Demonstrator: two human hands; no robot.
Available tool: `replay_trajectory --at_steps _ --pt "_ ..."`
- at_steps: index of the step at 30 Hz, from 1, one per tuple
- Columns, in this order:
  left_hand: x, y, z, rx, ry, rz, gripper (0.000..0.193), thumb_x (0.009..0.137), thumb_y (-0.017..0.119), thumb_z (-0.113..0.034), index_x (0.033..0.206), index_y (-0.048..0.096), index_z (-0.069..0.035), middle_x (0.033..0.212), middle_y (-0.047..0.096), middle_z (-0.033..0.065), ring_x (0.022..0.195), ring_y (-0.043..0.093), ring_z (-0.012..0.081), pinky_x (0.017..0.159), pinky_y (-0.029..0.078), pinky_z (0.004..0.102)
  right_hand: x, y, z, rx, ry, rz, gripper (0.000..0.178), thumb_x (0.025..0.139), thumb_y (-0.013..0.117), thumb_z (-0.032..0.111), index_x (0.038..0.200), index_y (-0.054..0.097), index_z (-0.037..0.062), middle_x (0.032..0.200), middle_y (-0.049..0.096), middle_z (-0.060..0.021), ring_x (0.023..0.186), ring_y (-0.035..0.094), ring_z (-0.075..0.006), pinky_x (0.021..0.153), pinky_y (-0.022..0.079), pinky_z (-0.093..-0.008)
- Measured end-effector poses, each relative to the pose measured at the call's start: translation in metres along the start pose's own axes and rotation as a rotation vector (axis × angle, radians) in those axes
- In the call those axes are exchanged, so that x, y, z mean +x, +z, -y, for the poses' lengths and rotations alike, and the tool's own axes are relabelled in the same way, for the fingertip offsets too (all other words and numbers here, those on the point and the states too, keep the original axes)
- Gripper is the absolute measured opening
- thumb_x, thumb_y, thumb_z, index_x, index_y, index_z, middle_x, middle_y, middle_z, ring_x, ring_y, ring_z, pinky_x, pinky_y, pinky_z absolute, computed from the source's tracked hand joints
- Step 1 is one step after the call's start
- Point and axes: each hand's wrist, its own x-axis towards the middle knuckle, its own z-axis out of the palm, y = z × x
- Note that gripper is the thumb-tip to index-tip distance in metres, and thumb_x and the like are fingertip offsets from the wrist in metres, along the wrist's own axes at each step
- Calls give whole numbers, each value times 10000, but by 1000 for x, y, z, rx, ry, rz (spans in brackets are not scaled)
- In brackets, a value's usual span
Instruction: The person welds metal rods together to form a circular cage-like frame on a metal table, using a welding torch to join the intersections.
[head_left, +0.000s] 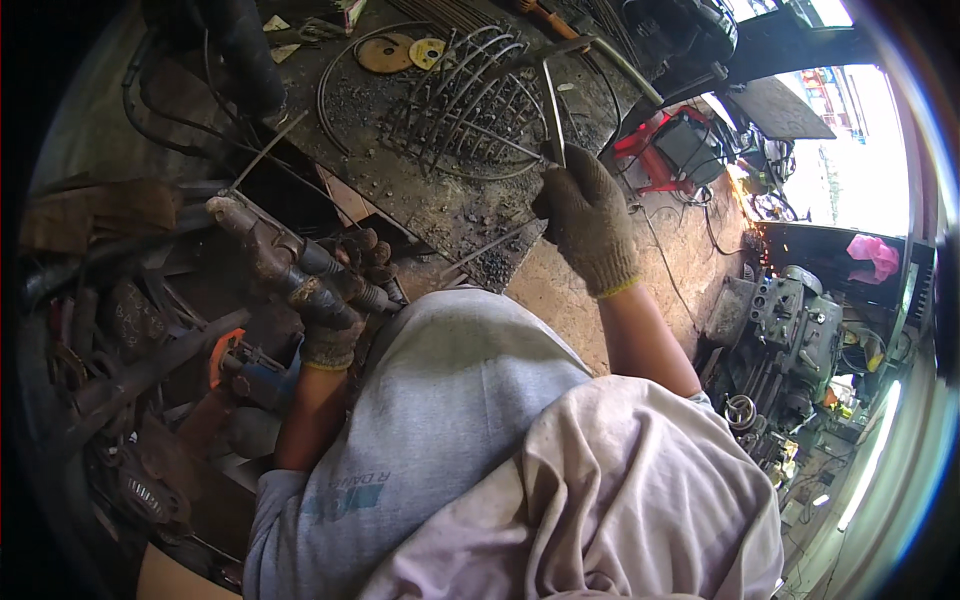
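Observation:
My left hand (345, 300), in a soiled knit glove, is closed around a scorched welding electrode holder (265, 245). A thin rod (268, 150) sticks out of its jaw toward the table. My gloved right hand (590, 215) is raised over the table's right edge, its fingers wrapped round the thin metal shank of a T-shaped hammer-like tool (551, 105). The tool's crosswise head is above a dome-like cage of curved metal bars (470, 90). This cage lies on the dirty metal table (335, 190), with a thin wire ring around it.
Brown and yellow discs (385, 53) lie behind the cage. Dark crumbs (495, 265) litter the table corner. A red stand with a grey box (670, 150) and a machine with handwheels (790, 320) stand at right. Sparks show near the doorway. Scrap metal (130, 320) crowds the left.

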Motion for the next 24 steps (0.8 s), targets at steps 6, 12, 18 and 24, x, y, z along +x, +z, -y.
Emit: replay_trajectory --at_steps 6,12,18,24 --pt "-2 9 -7 41 -11 -43 184 972 634 -260 1031 586 -93 1241 649 191 1087 676 382 922 586 563 9 -27 12 -367 -171 22 385 1000 572 296 1287 605 41 878 717 -171 827 725 -278 768 553 -398" --pt "-7 10 -4 105 30 -29 225 876 740 -105 1041 588 -82 1258 644 190 1124 668 379 909 591 572 42 -55 3 -591 -324 95 390 1001 537 297 1302 606 58 1035 708 -224 978 706 -380 839 545 -453" --pt "-7 -9 -1 -38 -2 23 191 942 674 -222 1044 590 -83 1286 635 193 1176 644 394 962 565 588 29 -64 8 -45 -137 21 350 1020 598 208 1310 628 14 849 659 -17 712 595 -81 630 482 -250" --pt "-4 5 -1 -100 -39 102 215 977 624 -283 1052 588 -85 1301 627 191 1204 626 398 994 541 600 33 -75 6 133 -484 -202 374 1027 599 195 1317 598 -41 845 616 1 685 548 -64 609 449 -224"
